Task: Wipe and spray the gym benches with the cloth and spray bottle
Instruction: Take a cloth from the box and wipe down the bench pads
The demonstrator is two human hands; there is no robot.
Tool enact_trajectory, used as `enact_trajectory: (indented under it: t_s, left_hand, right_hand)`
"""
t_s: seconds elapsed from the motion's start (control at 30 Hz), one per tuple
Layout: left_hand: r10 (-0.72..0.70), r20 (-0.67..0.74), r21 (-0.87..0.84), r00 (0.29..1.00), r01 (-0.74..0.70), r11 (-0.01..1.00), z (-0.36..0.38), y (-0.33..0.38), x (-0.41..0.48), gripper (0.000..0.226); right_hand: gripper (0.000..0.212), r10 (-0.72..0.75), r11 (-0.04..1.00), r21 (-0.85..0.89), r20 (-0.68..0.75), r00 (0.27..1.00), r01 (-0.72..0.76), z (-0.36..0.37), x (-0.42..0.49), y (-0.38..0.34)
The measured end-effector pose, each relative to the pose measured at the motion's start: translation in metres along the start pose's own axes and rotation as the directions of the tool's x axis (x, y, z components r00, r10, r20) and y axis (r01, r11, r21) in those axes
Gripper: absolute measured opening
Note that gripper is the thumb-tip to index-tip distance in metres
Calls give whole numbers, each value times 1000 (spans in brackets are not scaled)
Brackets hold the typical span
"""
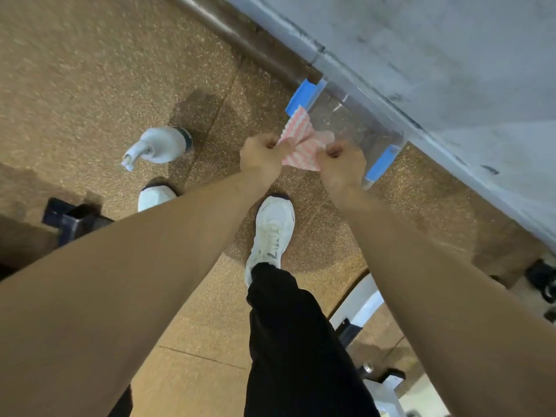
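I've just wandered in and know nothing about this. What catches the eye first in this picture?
At the centre, the left hand and right hand both pinch a pink-and-white striped cloth held between them. Just beyond it, a clear box with blue latches sits on the floor against the grey wall. To the left, a white spray bottle rests untouched on the speckled floor.

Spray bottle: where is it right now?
In the head view the spray bottle sits on the floor at left, just beyond the left shoe and left of the striped cloth.
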State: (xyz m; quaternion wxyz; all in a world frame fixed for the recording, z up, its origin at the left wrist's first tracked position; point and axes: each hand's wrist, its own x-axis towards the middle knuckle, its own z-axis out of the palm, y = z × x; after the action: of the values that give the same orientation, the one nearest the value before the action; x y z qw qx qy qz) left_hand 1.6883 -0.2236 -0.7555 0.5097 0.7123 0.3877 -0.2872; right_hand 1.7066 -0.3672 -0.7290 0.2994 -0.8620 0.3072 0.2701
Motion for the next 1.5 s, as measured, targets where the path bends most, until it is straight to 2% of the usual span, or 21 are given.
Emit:
enact_trajectory:
  t_s: [0.1, 0.17, 0.23, 0.3, 0.37, 0.43, 0.5, 0.53, 0.57, 0.63, 0.7, 0.77, 0.8, 0.87, 0.93, 1.0, 1.07, 1.13, 1.23, 1.33, 1.5]
  left_hand:
    - [37, 23, -141, 999, -33, 989, -32, 10, -44, 24]
    - [101, 10, -174, 995, -98, 980, -62, 13, -76, 29]
    - [224, 14, -77, 974, -222, 972, -94, 17, -110, 34]
    - [319, 82, 73, 944, -325, 943, -127, 24, -149, 28]
    - [369, 160, 152, 916, -392, 907, -157, 31, -189, 21]
    - [395, 246, 196, 885, -445, 874, -183, 37, -231, 24]
    - [388, 313, 224, 867, -464, 857, -210, 44, -273, 24]
    - [387, 333, 229, 860, -472, 851, -224, 46, -294, 23]
    - [386, 346, 230, 855, -476, 849, -237, 48, -314, 22]
    - [366, 350, 235, 863, -459, 857, -265, 49, -351, 19]
    - [358, 314, 223, 879, -435, 873, -293, 45, -384, 16]
    - [330, 259, 210, 908, -387, 898, -319, 38, -412, 23]
    - [290, 218, 214, 932, -336, 917, -331, 35, -426, 32]
    - [209, 110, 215, 972, -228, 950, -351, 23, -452, 39]
    - [150, 6, 170, 989, -149, 974, -364, 9, -477, 23]
    - [74, -109, 71, 991, -67, 995, -373, -11, -502, 9]
    - [-35, -221, -67, 975, 20, 998, -382, -32, -525, 10]
    - [-99, -303, -200, 948, 38, 979, -388, -52, -542, 22]
    - [-191, -379, -385, 905, 33, 922, -392, -79, -560, 12]
    - [-273, -444, -454, 854, 48, 890, -394, -106, -563, 9]
    - [-429, -513, -554, 743, 95, 827, -406, -183, -557, 6]
  right_hand:
    - [9, 7, 996, 93, 39, 999, -11, -23, -48, -14]
    - [11, 5, 991, 135, 136, 991, -23, -38, -84, -22]
    - [13, 14, 989, 136, 291, 957, -56, -53, -118, -29]
    - [13, -1, 998, 63, 395, 919, -26, -72, -155, -39]
    - [13, -93, 996, 45, 377, 921, 82, -94, -189, -53]
    - [34, -238, 971, 90, 353, 905, 221, -116, -224, -74]
    - [62, -387, 919, 112, 450, 805, 379, -130, -258, -97]
    - [69, -441, 879, 94, 535, 721, 468, -134, -276, -110]
    - [70, -471, 824, 57, 623, 625, 564, -137, -292, -122]
    - [55, -478, 665, -26, 753, 451, 747, -142, -325, -147]
    - [29, -470, 530, -68, 806, 360, 845, -146, -355, -167]
    - [13, -448, 492, -125, 812, 374, 862, -149, -378, -182]
    - [15, -434, 502, -150, 808, 399, 852, -149, -389, -189]
    - [17, -411, 592, -124, 803, 431, 796, -147, -407, -203]
    - [18, -383, 664, -76, 819, 426, 744, -145, -425, -217]
    - [18, -371, 658, -60, 842, 392, 750, -138, -441, -228]
    - [16, -363, 624, -35, 872, 329, 780, -128, -458, -239]
    - [29, -349, 604, -3, 898, 269, 797, -117, -476, -249]
    - [44, -312, 503, 23, 937, 157, 864, -95, -504, -258]
    - [39, -266, 478, 2, 954, 142, 878, -68, -516, -253]
    - [18, -316, 450, -35, 928, 196, 892, 5, -547, -234]
